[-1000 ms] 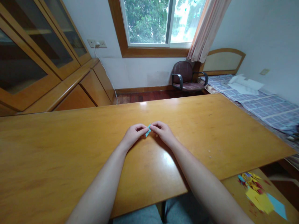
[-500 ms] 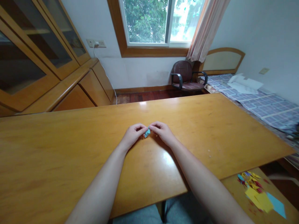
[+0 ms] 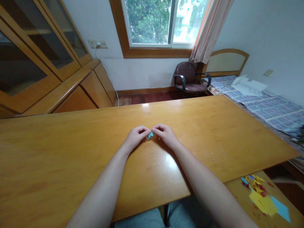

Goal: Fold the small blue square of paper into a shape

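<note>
A small piece of folded light-blue paper (image 3: 150,136) is pinched between my two hands, just above the middle of the wooden table (image 3: 71,152). My left hand (image 3: 137,136) grips its left side with thumb and fingers together. On the other side, my right hand (image 3: 165,134) closes thumb and fingertips at the paper's upper right edge. The thumbs almost meet at the top of the paper. Its folds are too small to make out fully, and fingers cover part of it.
A lower surface at the right holds a heap of small folded papers (image 3: 255,183), yellow sheets (image 3: 263,202) and a blue sheet (image 3: 281,209). Beyond the table stand an armchair (image 3: 187,77) and a bed (image 3: 268,103). A glass-door cabinet (image 3: 54,79) lines the left.
Both hands stay nearly where they were. The folded paper has shifted very slightly between the fingertips, and the left thumb has edged a little to the right.
</note>
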Demonstrator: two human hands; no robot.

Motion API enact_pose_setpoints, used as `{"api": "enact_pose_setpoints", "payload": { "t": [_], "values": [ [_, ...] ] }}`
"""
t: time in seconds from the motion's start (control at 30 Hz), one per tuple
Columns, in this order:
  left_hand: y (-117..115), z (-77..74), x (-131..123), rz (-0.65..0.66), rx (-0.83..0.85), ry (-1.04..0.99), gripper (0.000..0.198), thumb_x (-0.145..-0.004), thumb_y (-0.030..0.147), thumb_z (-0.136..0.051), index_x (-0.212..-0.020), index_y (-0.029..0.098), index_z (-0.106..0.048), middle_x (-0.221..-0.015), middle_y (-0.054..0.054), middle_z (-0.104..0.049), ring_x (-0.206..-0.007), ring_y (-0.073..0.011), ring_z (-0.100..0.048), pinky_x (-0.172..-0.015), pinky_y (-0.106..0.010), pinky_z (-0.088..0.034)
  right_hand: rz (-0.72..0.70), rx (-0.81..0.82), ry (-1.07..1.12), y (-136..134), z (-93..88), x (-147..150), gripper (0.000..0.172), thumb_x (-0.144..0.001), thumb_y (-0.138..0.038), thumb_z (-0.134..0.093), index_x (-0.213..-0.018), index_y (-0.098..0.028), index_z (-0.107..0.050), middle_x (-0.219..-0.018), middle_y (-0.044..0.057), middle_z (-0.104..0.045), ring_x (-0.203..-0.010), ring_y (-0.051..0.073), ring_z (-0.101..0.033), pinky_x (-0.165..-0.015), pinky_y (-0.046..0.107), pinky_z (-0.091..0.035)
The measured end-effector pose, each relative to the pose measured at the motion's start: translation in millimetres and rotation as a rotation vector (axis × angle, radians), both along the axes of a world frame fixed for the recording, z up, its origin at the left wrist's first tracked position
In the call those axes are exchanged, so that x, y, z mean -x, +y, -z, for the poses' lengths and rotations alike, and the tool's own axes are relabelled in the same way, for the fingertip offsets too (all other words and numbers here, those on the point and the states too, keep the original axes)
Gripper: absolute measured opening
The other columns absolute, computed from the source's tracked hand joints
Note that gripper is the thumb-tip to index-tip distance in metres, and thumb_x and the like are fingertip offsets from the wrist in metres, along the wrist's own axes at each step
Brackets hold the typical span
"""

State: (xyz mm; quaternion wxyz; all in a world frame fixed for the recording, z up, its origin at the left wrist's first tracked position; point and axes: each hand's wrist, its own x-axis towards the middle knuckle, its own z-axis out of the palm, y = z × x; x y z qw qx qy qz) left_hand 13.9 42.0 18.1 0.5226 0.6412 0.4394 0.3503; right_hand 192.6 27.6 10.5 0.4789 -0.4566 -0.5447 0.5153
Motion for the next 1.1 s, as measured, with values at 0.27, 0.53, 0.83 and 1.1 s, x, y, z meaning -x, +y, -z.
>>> {"api": "enact_pose_setpoints", "payload": {
  "t": [0.27,0.53,0.83,1.1],
  "values": [
    [0.0,-0.6,-1.8,0.019,-0.053,0.134,0.032,-0.075,0.046,-0.066,-0.081,0.015,-0.071,-0.066,-0.001,-0.062,-0.059,-0.0128,-0.050,-0.054,-0.023,-0.037,0.026,0.007,0.020,-2.0,-1.8,-0.1,0.028,-0.073,-0.043,-0.068,-0.076,-0.015,-0.066,-0.065,-0.001,-0.059,-0.059,0.011,-0.049,-0.055,0.023,-0.038],
    [-2.2,-3.6,-2.5,0.007,0.055,0.074,0.033,-0.074,0.048,-0.066,-0.072,0.014,-0.068,-0.052,0.002,-0.051,-0.047,-0.0092,-0.041,-0.045,-0.022,-0.029,0.013,0.016,0.035,-0.8,-0.6,0.1,0.031,-0.076,-0.046,-0.065,-0.080,-0.015,-0.068,-0.067,0.000,-0.060,-0.059,0.011,-0.049,-0.053,0.022,-0.038],
    [-0.2,-3.0,-0.9,0.030,0.116,0.033,0.034,-0.074,0.046,-0.066,-0.077,0.013,-0.070,-0.053,0.001,-0.053,-0.047,-0.0094,-0.045,-0.046,-0.021,-0.034,-0.004,0.015,0.025,-1.6,-4.6,-0.5,0.028,-0.074,-0.043,-0.067,-0.078,-0.016,-0.071,-0.072,0.001,-0.066,-0.065,0.012,-0.053,-0.062,0.024,-0.041],
    [-2.4,-6.9,-2.8,0.030,0.101,0.106,0.034,-0.073,0.048,-0.066,-0.072,0.014,-0.068,-0.050,0.002,-0.053,-0.045,-0.0095,-0.044,-0.045,-0.022,-0.031,0.035,0.002,0.018,0.7,0.6,1.2,0.023,-0.069,-0.038,-0.072,-0.076,-0.016,-0.070,-0.074,0.002,-0.069,-0.071,0.015,-0.058,-0.072,0.027,-0.044]
  ]
}}
